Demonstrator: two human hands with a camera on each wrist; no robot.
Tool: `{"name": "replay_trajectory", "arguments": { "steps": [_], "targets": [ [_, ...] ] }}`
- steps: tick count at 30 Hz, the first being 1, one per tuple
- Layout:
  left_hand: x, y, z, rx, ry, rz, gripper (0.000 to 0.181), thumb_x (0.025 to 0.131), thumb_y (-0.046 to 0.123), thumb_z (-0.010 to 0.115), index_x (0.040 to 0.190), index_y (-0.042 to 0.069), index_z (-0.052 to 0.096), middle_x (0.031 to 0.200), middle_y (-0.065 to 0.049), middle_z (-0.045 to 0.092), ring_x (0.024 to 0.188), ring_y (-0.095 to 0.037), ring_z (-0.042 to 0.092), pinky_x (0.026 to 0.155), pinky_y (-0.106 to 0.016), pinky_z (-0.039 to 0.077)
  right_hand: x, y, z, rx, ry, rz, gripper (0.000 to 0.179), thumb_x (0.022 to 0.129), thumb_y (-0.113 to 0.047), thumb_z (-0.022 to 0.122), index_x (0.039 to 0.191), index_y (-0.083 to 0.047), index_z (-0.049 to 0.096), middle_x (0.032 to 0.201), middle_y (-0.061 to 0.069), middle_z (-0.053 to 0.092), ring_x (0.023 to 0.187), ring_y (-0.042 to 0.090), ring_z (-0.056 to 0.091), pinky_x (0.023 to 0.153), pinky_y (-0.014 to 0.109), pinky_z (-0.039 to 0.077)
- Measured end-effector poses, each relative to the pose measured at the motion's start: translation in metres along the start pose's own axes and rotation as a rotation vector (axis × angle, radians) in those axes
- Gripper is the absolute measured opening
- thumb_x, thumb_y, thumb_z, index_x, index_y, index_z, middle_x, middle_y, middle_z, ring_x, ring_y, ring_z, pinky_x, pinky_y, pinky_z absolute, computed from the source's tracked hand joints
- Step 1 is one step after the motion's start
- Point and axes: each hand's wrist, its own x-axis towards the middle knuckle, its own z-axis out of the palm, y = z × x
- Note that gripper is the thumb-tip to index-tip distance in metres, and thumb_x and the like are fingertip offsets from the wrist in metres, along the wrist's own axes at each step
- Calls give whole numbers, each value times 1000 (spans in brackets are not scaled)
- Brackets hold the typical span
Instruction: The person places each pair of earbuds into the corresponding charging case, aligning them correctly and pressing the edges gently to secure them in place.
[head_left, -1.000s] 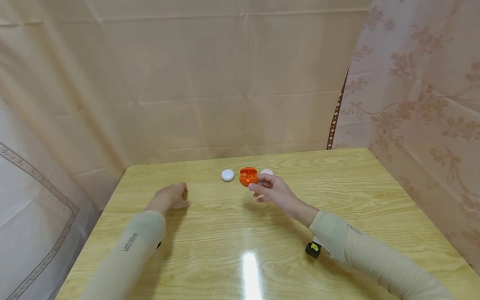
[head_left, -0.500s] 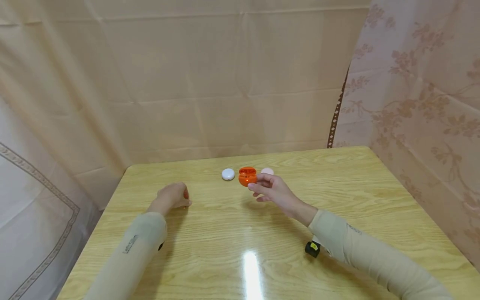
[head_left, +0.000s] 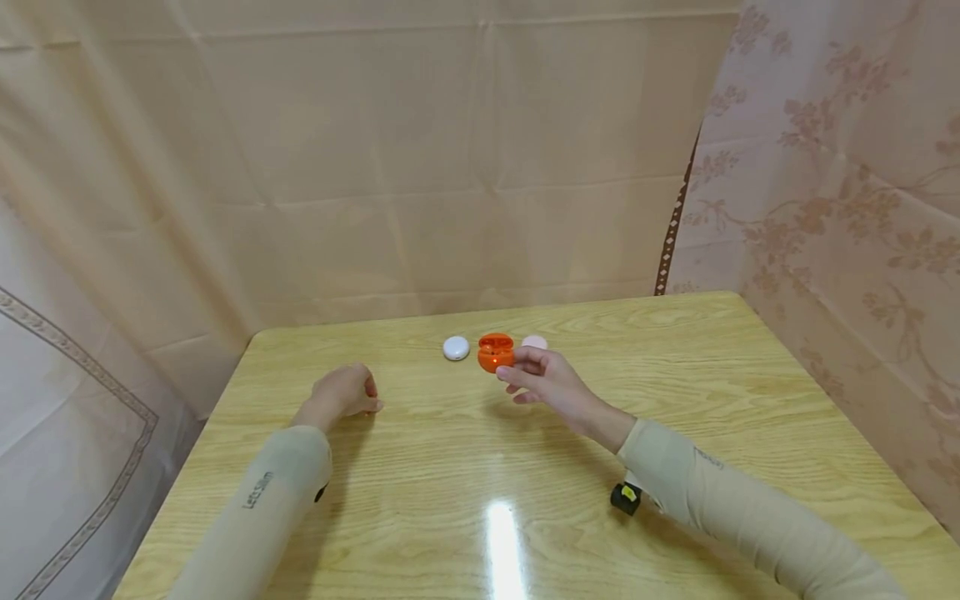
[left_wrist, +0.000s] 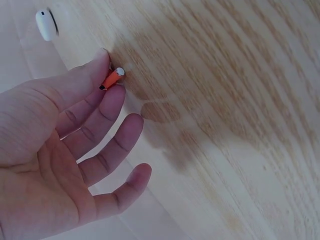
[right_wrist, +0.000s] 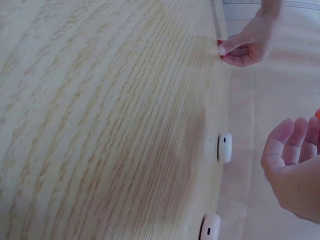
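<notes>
My right hand [head_left: 551,383] holds an orange earbud case [head_left: 496,357] above the table, its lid up and its hollow facing me. In the right wrist view only a sliver of that case shows at the edge, past the curled fingers. Low over the table at left, my left hand [head_left: 341,395] pinches a small orange earbud [left_wrist: 113,78] between thumb and forefinger; the other fingers are loosely bent. The earbud's stem has a silvery end and a dark end.
A white earbud case [head_left: 456,348] lies closed just left of the orange one. Behind my right fingers lies a pale pink case [head_left: 535,342], partly covered. Both rest near the far edge of the wooden table [head_left: 450,467]. A beige curtain [head_left: 375,167] hangs behind.
My left hand has turned slightly and its fingertips sit a touch lower by the table. The right hand and the orange case stay nearly still.
</notes>
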Motion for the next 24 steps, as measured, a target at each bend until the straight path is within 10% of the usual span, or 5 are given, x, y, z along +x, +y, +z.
{"name": "replay_trajectory", "arguments": {
  "steps": [24],
  "targets": [
    [0, 0, 2, -72, 44, -7, 17, 86, 19, 83, 85, 11, 69, 88, -4, 65, 79, -24, 54, 70, -39, 45, -3, -3, -3, -2, -1, -5, 35, 98, -23, 71, 123, -1, 61, 102, 8, 70, 93, 30, 64, 85, 46, 57]
  ]
}}
